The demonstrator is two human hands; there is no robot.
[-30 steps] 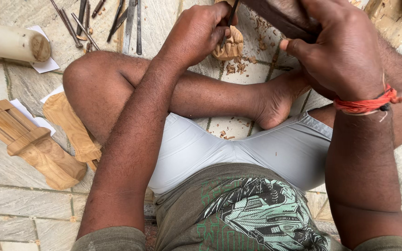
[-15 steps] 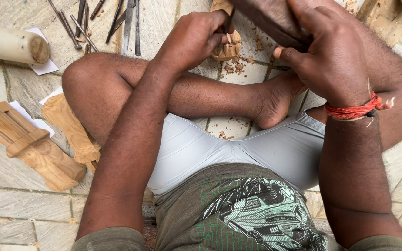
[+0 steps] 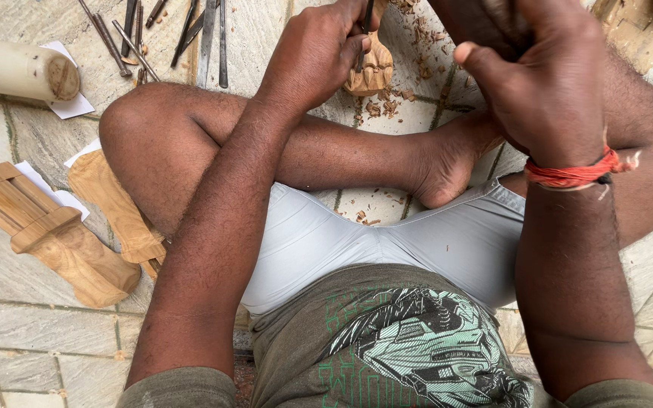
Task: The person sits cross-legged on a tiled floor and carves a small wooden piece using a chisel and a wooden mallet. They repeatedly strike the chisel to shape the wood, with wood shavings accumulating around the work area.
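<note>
Your left hand (image 3: pixel 319 53) is wrapped tight around a thin dark metal chisel (image 3: pixel 366 23), its shaft running steeply down and slightly toward you onto the small pale carved wooden figure (image 3: pixel 368 69). That figure lies on the stone floor (image 3: pixel 32 136) just beyond your crossed shin, directly under the left hand. Your right hand (image 3: pixel 549 83) is clenched around a dark wooden mallet (image 3: pixel 485 23), raised to the right of the chisel and farther from the carving.
</note>
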